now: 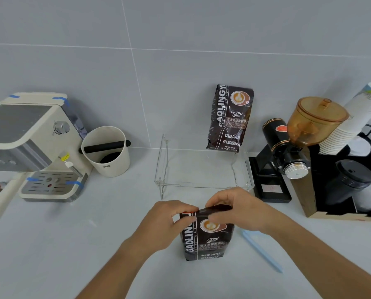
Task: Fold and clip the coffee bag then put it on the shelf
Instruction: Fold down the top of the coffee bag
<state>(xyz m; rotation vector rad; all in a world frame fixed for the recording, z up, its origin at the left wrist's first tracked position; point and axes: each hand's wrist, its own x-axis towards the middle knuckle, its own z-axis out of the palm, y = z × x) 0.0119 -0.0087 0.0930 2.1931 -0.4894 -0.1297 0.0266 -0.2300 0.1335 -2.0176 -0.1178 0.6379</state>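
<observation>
A dark brown coffee bag [207, 242] stands upright on the grey counter in front of me. My left hand [167, 221] pinches its top left corner and my right hand [236, 209] grips its top right edge, where the top is bent over. A long light-blue bag clip [262, 250] lies flat on the counter just right of the bag, touching neither hand. Behind the bag stands a clear acrylic shelf [204, 169]. A second coffee bag [228, 118] stands on the shelf's back right, leaning against the wall.
A cream espresso machine [29, 145] and a cream knock box [106, 151] stand at the left. At the right are a black grinder with an amber hopper [294, 139], a stack of paper cups [348, 124] and a wooden organiser with black lids [350, 182].
</observation>
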